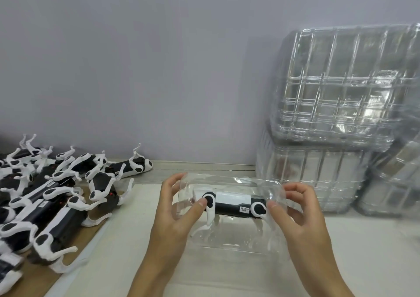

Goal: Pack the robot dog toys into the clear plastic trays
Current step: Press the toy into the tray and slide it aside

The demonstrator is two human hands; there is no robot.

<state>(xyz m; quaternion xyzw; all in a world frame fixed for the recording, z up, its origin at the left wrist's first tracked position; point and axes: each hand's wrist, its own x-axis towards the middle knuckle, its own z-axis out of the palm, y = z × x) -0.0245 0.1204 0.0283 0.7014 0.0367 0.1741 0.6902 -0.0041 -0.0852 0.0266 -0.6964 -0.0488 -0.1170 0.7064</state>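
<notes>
At the lower left of the frame a heap of robot dog toys (pixel 52 196) lies on the tabletop (pixel 127 240). In the centre, the left hand (pixel 175 217) pinches one end of a clear tray (pixel 229 242) and the toy dog (pixel 234 204) lying inside it, while the right hand (pixel 297 215) pinches the other end. The thin legs may snag on the moulded plastic and bend if pressed unevenly. At the right, stacked empty trays (pixel 341 92) lean against a plain grey wall (pixel 136 58).

A black-and-white robot dog toy (pixel 234 204) lies sideways inside a clear plastic tray (pixel 229 240).
</notes>
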